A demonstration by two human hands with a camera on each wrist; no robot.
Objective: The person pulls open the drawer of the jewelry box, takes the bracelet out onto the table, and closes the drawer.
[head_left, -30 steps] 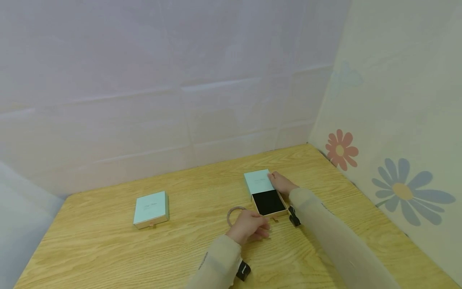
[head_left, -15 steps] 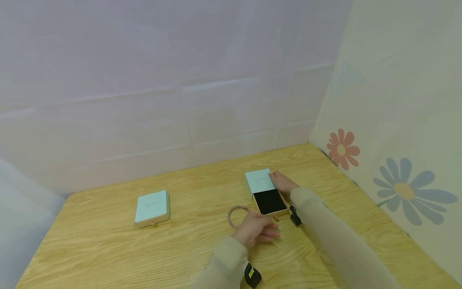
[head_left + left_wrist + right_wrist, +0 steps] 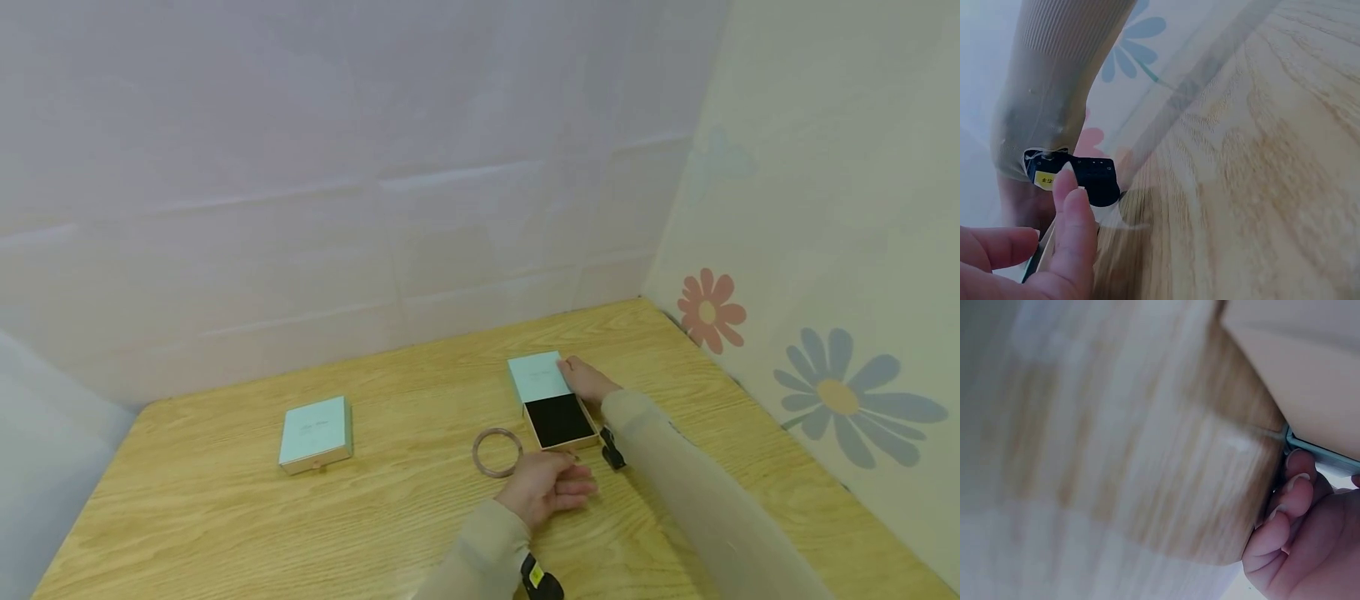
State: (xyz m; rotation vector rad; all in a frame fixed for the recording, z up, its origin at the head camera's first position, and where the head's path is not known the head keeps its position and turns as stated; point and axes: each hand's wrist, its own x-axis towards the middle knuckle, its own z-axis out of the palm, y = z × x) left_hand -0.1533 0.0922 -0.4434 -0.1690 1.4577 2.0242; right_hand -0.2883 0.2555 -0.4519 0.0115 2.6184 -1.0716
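Observation:
A light-blue drawer box (image 3: 538,375) lies on the table at the right in the head view, its black-lined drawer (image 3: 558,421) pulled out toward the near side. My right hand (image 3: 588,382) holds the box's sleeve at its right side; in the right wrist view its curled fingers (image 3: 1291,500) lie against the blue edge. Just in front of the drawer is my left hand (image 3: 546,487), fingers loosely bent and thumb apart in the left wrist view. Whether it touches the drawer's front or small pull tab cannot be told. A brownish bangle (image 3: 497,452) lies flat, left of the drawer.
A second light-blue box (image 3: 316,434), closed, sits on the wooden table (image 3: 225,508) at the left. Behind the table hangs a pale curtain (image 3: 450,225). On the right stands a wall (image 3: 825,208) with flower prints.
My left hand has moved right and slightly nearer, away from the bangle, which now shows whole on the table. My right hand stays on the box, and the drawer stays out.

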